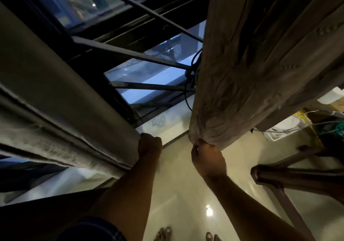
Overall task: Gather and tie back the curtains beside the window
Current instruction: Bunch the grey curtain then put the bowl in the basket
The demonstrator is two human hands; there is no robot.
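The person is standing at the window with one curtain in each hand. The left hand is curling its fingers round the inner edge of the left curtain, which is hanging in loose, broad folds. The right hand is pinching a bunched point low on the right curtain, and creases are fanning up from that pinch. No tie or hook is showing, so I cannot tell what the curtains will be fastened with. The main risk is the right-hand hold: it is taking only a small tuck of cloth, so the rest may be slipping free as the bundle is drawn aside. A dark cable is hanging just beside the right curtain's edge and could be getting caught in the gathered cloth. A glass is sitting on the sill between the two curtains, near both hands, and a swinging hem could be knocking it over. With both hands occupied, tying either side means letting one curtain go.
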